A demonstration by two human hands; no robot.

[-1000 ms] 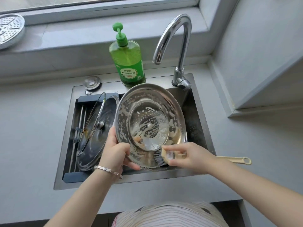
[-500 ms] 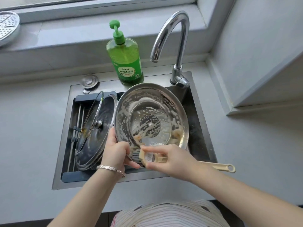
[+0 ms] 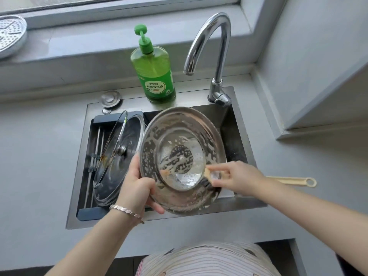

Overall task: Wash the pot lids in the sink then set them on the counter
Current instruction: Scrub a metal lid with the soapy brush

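The metal lid point(image 3: 179, 140) tilts over the sink point(image 3: 241, 124), with the left hand point(image 3: 137, 188) at its near-left rim and the right hand point(image 3: 237, 178) at its near-right. Left of the left hand, a glass lid point(image 3: 117, 162) leans in the sink. Beyond both hands stand a soap bottle point(image 3: 155, 76) and a faucet point(image 3: 215, 46). A brush point(image 3: 288, 180) runs rightward from the right hand.

The only legible writing is on the label of the green plastic pump bottle of dish soap point(image 3: 153, 72), where large white Chinese characters read "柠檬洗洁精". A smaller line above them is too small to read.
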